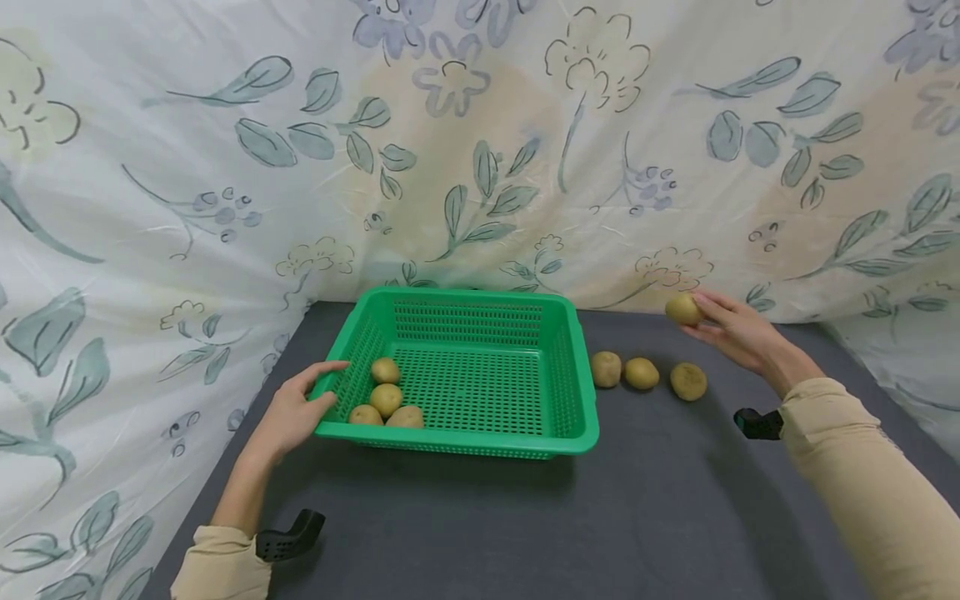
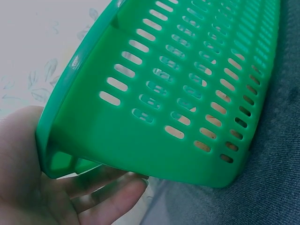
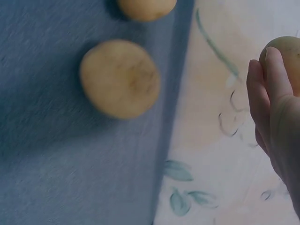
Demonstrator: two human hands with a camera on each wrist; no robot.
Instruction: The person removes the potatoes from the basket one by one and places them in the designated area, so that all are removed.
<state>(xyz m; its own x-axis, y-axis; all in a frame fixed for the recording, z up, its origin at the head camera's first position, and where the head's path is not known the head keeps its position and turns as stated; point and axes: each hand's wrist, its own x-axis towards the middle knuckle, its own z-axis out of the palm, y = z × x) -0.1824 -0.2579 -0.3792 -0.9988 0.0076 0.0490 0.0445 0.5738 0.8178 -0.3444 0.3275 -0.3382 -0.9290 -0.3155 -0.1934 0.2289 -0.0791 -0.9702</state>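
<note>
My right hand (image 1: 731, 332) holds a potato (image 1: 683, 309) above the dark table, pinched between fingers and thumb. In the right wrist view, the fingers of that hand (image 3: 281, 108) lie along the potato (image 3: 286, 51) at the right edge. My left hand (image 1: 298, 408) grips the left rim of a green plastic basket (image 1: 480, 446). The left wrist view has this hand (image 2: 61, 187) at the basket's corner, fingers below the rim (image 2: 70, 75). Inside the basket, several potatoes (image 1: 386, 400) lie gathered toward the left side.
Three potatoes sit in a row right of the basket: one beside its wall (image 1: 605, 369), a middle one (image 1: 641, 374) and a right one (image 1: 688, 382). A flower-print cloth (image 1: 465, 167) hangs behind the dark table (image 1: 480, 525) and along its sides.
</note>
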